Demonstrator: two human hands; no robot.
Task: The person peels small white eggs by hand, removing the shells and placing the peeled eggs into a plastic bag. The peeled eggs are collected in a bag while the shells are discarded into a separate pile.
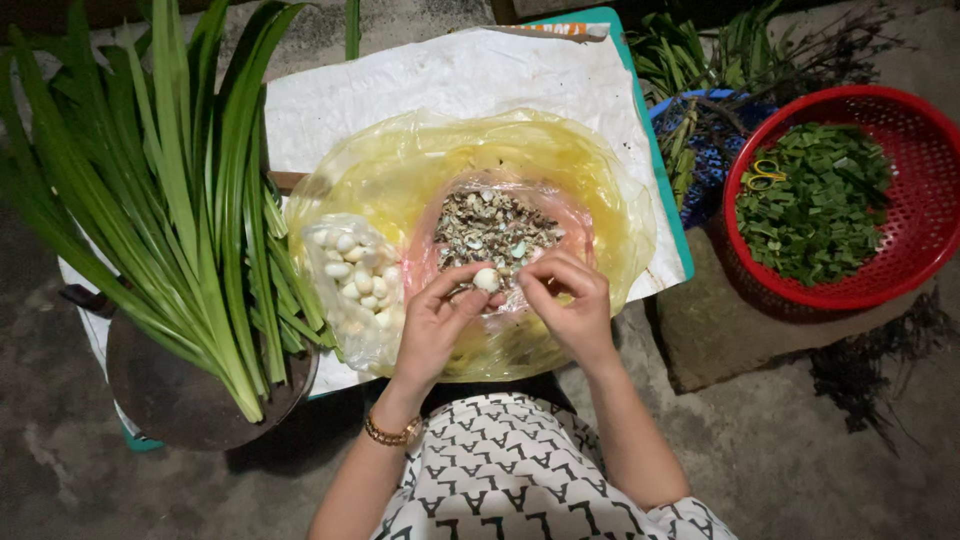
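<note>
Head view, from the left: long green leaves (170, 190) lie across a dark round tray (180, 400), and just to their right a clear bag of peeled white eggs (355, 275) leans inside a yellow plastic bag (560, 160) that holds a heap of speckled shell bits (495, 228). Over that heap the left hand (435, 325) pinches a small white egg (487, 280) between thumb and fingers, while the right hand (568, 300), fingers curled, touches the egg. Far right, a red basket (900, 110) holds chopped greens (815, 200).
</note>
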